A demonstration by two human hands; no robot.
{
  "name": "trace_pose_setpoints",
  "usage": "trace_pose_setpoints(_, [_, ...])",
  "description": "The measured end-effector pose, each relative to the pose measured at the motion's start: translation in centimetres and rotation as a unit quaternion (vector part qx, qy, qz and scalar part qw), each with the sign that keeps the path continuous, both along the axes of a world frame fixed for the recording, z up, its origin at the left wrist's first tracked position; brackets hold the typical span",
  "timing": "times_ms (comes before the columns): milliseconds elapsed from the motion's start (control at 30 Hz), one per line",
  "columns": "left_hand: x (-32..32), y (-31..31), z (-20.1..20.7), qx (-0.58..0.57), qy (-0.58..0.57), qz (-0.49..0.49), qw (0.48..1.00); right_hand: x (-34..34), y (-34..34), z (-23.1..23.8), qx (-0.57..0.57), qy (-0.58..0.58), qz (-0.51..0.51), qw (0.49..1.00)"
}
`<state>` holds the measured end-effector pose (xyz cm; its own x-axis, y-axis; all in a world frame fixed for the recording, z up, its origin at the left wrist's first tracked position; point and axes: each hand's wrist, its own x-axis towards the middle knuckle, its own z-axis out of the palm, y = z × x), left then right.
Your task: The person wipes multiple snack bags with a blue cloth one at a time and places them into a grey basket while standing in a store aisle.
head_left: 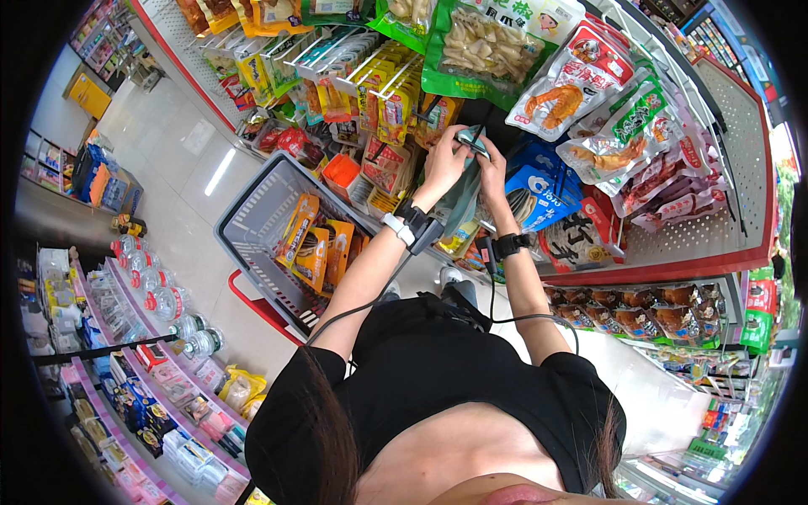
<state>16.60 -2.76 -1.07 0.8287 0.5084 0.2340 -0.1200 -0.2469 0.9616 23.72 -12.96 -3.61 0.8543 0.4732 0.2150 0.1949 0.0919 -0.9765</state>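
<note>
Both of a person's hands, left (444,167) and right (492,173), pinch a grey-green bag (464,200) near its top in a closed grip, before a snack rack (673,244), right of a grey basket (246,220).

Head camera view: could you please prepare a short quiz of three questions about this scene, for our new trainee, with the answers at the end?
1. True or false: the grey slotted plastic basket holds glossy orange packets.

2. Multiple choice: on which of the person's wrists is the white band?
A) right only
B) left only
C) both

3. Short answer: what do the left hand and the right hand hold together?

Key:
1. True.
2. B.
3. A dull green plastic packet, gripped near its upper end.
</note>
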Motion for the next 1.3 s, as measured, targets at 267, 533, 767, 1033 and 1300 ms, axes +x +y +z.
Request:
trace_pose_setpoints(267, [0.0,0.8,-1.3,0.018,0.032,-0.003,0.999,-0.5,1.0,0.5,-0.009,-0.034,-0.030,0.999])
trace_pose_setpoints(533, [-0.1,0.9,-0.6,0.000,0.070,-0.038,0.997,2.7,1.7,-1.4,-0.094,-0.210,-0.117,0.966])
trace_pose_setpoints(767, [0.2,0.8,0.1,-0.050,0.027,-0.040,0.998,10.4,3.9,-4.1,-0.149,-0.318,-0.228,0.908])
trace_pose_setpoints(1033, [0.5,0.8,-1.7,-0.080,-0.001,-0.008,0.997,15.0,5.2,-4.9,-0.509,-0.267,-0.153,0.804])
trace_pose_setpoints(1300, [0.6,1.2,-1.6,-0.013,0.011,-0.040,0.999,12.9,4.8,-4.8,-0.343,-0.358,-0.231,0.837])
